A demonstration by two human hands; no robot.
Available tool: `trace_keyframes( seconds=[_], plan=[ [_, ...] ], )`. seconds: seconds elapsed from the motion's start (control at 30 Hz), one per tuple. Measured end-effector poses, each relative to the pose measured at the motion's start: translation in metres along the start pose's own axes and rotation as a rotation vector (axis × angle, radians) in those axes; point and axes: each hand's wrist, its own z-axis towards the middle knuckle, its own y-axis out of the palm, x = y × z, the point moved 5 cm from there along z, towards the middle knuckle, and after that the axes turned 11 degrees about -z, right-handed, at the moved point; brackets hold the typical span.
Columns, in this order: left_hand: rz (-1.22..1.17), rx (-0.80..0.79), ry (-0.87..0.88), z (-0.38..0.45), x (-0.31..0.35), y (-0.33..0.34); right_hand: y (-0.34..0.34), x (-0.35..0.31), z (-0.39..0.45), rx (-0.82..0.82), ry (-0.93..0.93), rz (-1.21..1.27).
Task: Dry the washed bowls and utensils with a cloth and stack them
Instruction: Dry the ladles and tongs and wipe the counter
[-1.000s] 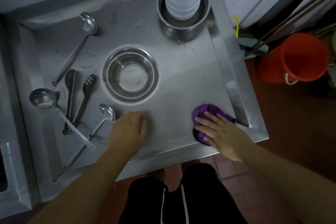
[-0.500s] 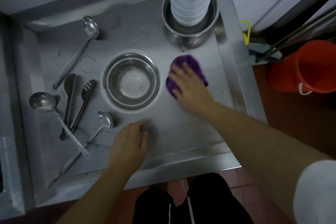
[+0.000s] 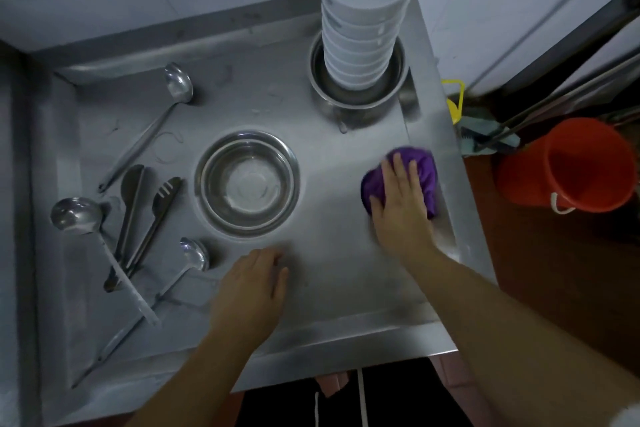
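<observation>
Here, right hand [image 3: 398, 204] flat on purple cloth [image 3: 420, 170] (fingers straight, grip released), left hand [image 3: 251, 291] resting relaxed on table [image 3: 339, 156]

The light over my counter [image 3: 346, 253] is dim and cool, with a soft sheen on the steel ahead of my left hand [image 3: 251, 291]. My right hand [image 3: 398, 204] is slightly motion-blurred. Straight edges bow toward the frame's corners.
</observation>
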Motion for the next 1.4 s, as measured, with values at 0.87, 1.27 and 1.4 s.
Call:
trace_keyframes(
  seconds=[0.87, 1.27, 1.4],
  plan=[
    [-0.180, 0.097, 0.123, 0.085, -0.117, -0.124, 0.042, -0.221, 0.186, 0.058, -0.027, 0.066],
    [-0.206, 0.011, 0.114, 0.077, -0.137, -0.152, 0.041, -0.236, 0.216, 0.046, -0.007, 0.036],
    [-0.227, 0.005, 0.172, 0.073, -0.131, -0.152, 0.035, -0.192, 0.135, 0.002, -0.161, -0.024]
  ],
)
